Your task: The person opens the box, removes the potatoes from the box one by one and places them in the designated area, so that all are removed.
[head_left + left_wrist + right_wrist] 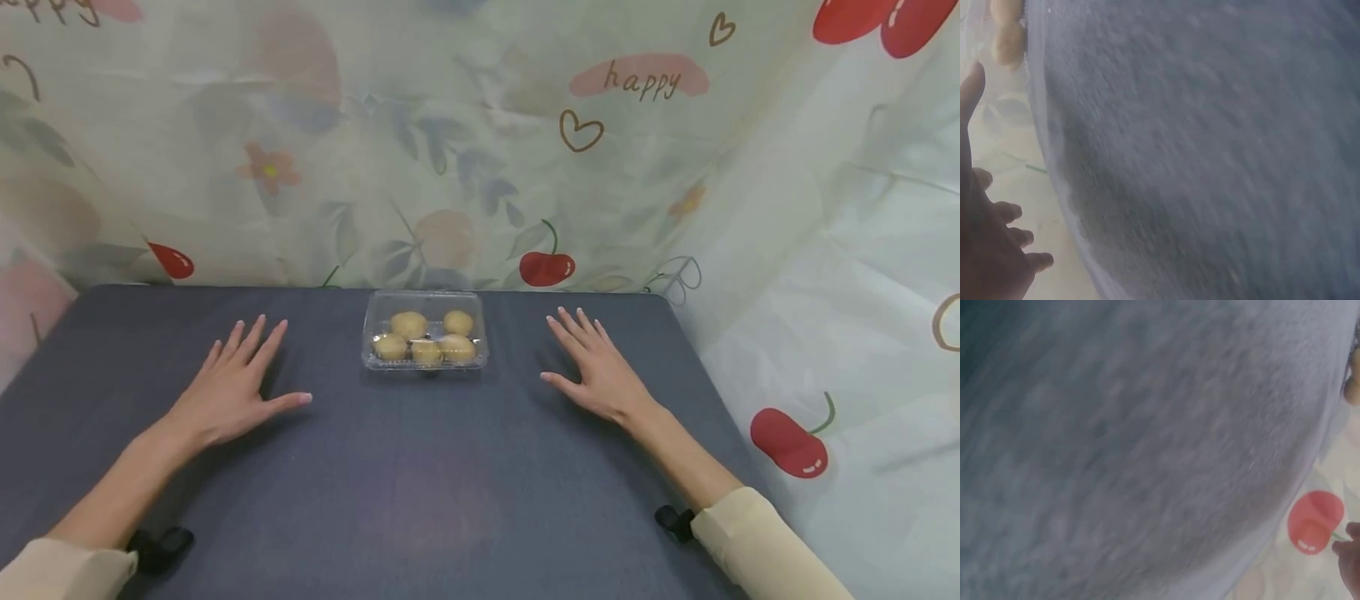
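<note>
Fingers point(268, 347) of the left hand point(231, 393) were spread, holding nothing; right hand point(602, 373) likewise released. Whether either touched the tabletop point(427, 467) couldn't be told. Clear plastic box point(371, 327) with round yellowish items point(408, 325) inside sat between the hands, by the tabletop's far edge: right and a bit far of the left hand, left and a bit far of the right. Long axis ran left to right. Gaps looked about even; neither hand seemed clearly nearer. Patterned sheet point(390, 167) hung beyond.
</note>
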A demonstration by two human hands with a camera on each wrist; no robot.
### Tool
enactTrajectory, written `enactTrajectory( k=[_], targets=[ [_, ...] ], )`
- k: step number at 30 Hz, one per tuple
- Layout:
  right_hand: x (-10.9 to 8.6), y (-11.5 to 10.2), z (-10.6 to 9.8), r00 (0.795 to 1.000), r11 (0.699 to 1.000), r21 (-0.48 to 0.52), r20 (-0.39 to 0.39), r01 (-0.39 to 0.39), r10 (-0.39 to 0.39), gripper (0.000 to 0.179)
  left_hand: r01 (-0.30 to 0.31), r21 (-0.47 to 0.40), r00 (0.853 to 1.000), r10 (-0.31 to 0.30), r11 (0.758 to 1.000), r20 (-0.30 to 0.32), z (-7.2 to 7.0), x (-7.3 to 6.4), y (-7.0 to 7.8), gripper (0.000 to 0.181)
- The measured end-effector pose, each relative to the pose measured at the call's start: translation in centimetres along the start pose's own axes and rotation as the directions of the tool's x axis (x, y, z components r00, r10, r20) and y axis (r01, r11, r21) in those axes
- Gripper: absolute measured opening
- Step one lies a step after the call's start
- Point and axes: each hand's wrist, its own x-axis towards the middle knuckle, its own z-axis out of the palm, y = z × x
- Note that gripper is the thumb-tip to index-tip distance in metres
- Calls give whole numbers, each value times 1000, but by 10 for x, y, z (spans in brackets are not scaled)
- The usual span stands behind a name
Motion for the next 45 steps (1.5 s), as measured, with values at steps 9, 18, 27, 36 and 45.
enactTrajectory(
  k=[9, 18, 27, 36, 45],
  targets=[
    [7, -15, 0, 1000, 980, 201, -23, -2, 7, 78, 12, -178, 998, -1, 984, 65, 6, 18, 18, 120],
    [12, -23, 5, 994, 949, 311, -110, 61, -27, 68, 45, -300, 995, -15, 953, 103, 14, 32, 31, 118],
    [23, -32, 16, 990, 872, 480, -141, 93, -28, 54, 46, -356, 995, -13, 933, 95, 23, 45, 38, 116],
    [32, -57, 8, 994, 769, 637, -106, 52, 20, 40, 17, -433, 997, 16, 901, 71, 26, 50, 44, 108],
    [39, -66, 9, 998, 752, 659, -58, 25, 18, 32, 16, -545, 998, 20, 838, 59, 30, 57, 51, 97]
  ],
)
